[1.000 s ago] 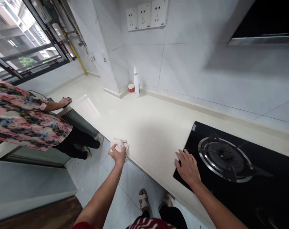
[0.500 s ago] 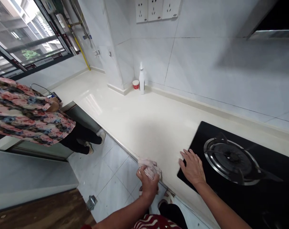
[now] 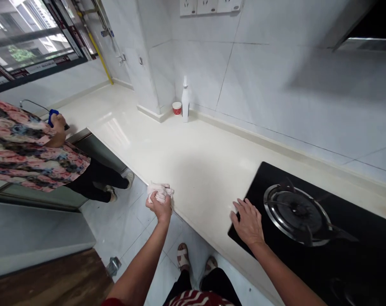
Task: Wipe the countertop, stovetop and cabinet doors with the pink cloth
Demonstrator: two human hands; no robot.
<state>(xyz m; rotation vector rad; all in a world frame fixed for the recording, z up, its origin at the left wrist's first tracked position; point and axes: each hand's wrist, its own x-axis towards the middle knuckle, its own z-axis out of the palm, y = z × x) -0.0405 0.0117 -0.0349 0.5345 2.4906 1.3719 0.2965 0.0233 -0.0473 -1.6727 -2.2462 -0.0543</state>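
Observation:
My left hand (image 3: 160, 209) is closed round a crumpled pale pink cloth (image 3: 160, 191) at the front edge of the cream countertop (image 3: 193, 170). The cloth touches the edge, and part of it bunches above my fingers. Farther right, my right hand (image 3: 248, 223) rests with fingers apart on the left corner of the black gas stove (image 3: 255, 191), its fingertips reaching the countertop. A round burner (image 3: 296, 214) with a metal ring lies just right of that hand.
Against the wall stand a white spray bottle (image 3: 185, 102) and a red and white cup (image 3: 177, 108). At the left another person (image 3: 36, 148) in a floral top stands by the counter, a blue object (image 3: 52, 115) in hand. A clear plastic piece (image 3: 113, 266) lies on the floor.
My left hand has moved the cloth left along the counter's front edge. My right hand stays on the stove corner. The other person's hand has lifted, showing the blue object.

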